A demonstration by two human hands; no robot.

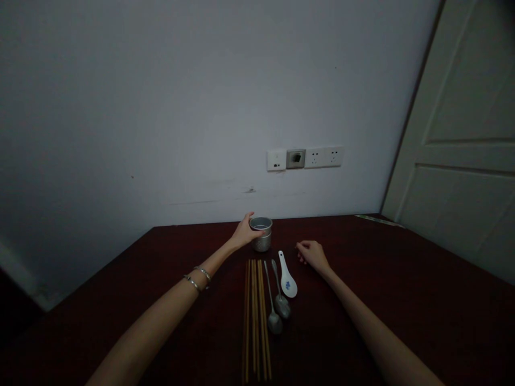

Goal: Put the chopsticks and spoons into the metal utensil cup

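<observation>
metal cup (pixel 261 234) | left hand (pixel 242 233) grips side | chopsticks (pixel 255 316) cut off below

Small round silver metal cup (pixel 261 234), upright with open mouth up (lower wall looks textured), standing on the dark red table (pixel 362 252) toward its far edge, clasped at its side by the left hand (pixel 243 234).

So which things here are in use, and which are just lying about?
In use: small round silver metal cup, gripped by left hand; white ceramic spoon, nearest right hand.
Lying about: brown wooden chopsticks; two silver metal spoons.
</observation>
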